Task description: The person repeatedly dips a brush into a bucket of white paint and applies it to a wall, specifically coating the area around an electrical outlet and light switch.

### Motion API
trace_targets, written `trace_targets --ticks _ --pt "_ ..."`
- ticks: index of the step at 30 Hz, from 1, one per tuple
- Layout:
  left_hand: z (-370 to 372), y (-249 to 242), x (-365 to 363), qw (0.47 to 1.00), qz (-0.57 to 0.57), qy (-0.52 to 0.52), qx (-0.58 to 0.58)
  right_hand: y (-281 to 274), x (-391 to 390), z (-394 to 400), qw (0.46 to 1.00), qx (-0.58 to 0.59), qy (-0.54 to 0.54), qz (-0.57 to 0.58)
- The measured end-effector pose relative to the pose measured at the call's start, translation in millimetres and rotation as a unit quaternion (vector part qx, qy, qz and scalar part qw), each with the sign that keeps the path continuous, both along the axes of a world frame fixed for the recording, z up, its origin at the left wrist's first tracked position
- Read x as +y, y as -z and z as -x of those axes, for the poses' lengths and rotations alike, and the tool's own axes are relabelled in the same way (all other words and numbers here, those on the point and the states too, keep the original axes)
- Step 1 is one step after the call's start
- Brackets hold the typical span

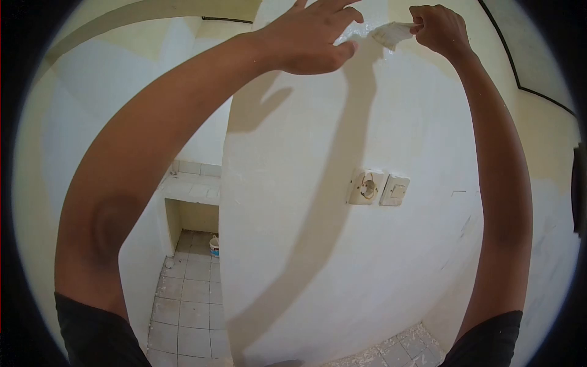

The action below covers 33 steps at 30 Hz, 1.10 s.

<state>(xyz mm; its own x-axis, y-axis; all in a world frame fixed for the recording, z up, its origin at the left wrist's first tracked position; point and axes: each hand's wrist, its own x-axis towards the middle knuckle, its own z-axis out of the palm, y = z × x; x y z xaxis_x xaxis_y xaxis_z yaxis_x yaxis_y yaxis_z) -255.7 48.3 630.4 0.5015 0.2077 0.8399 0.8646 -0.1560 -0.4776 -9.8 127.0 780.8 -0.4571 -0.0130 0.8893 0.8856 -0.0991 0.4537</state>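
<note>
High on the wall [287, 183], my right hand [443, 29] is closed round the handle of a paintbrush [394, 35]. The brush's off-white bristles point left, and they meet the wall beside a wet, shiny white patch [365, 25]. Just left of that patch is my left hand [315, 40], raised with its fingers spread and bent and nothing in it. Part of its fingers runs out of the top of the view. Both arms are stretched up, casting a long shadow down the wall.
A power socket [365, 187] and a light switch [395, 190] sit mid-wall. Left of the wall's edge, a tiled floor [183, 303] leads to a tiled counter [192, 186], with a small white-and-blue pot [214, 246] below. White specks lie on floor tiles [397, 352] at the wall's foot.
</note>
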Motion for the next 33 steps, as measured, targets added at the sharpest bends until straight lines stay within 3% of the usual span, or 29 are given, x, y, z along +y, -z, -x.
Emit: trace_targets --ticks 3,6,16,18,21,25,26,33 --pt "3.8 -1.3 0.8 1.000 -0.021 0.015 -0.003 -18.3 25.6 2.9 0.981 -0.037 -0.070 -0.175" --pt "13.7 -17.8 8.6 0.998 -0.054 0.040 -0.021 -30.7 40.7 13.7 0.972 -0.005 -0.104 -0.212" --pt "-12.8 44.2 -33.5 0.975 -0.087 0.160 -0.129 -30.5 60.2 22.5 0.960 0.057 -0.088 -0.261" --pt "-8.6 36.7 7.5 0.970 -0.133 0.153 -0.136 -36.1 72.8 19.2 0.957 0.073 -0.087 -0.265" --pt "-17.6 40.1 26.0 0.973 -0.148 0.125 -0.126 -11.2 59.8 17.1 0.977 0.019 -0.073 -0.201" --pt "-22.8 40.0 25.1 0.971 -0.104 0.167 -0.136 24.0 48.9 7.9 0.991 -0.013 -0.007 -0.131" --pt "-23.8 40.2 22.8 0.970 -0.103 0.165 -0.144 34.3 46.2 -0.5 0.986 -0.041 -0.066 -0.147" --pt "-21.7 42.2 26.3 0.972 -0.094 0.155 -0.149 50.4 5.5 -41.3 0.988 -0.121 -0.088 -0.030"
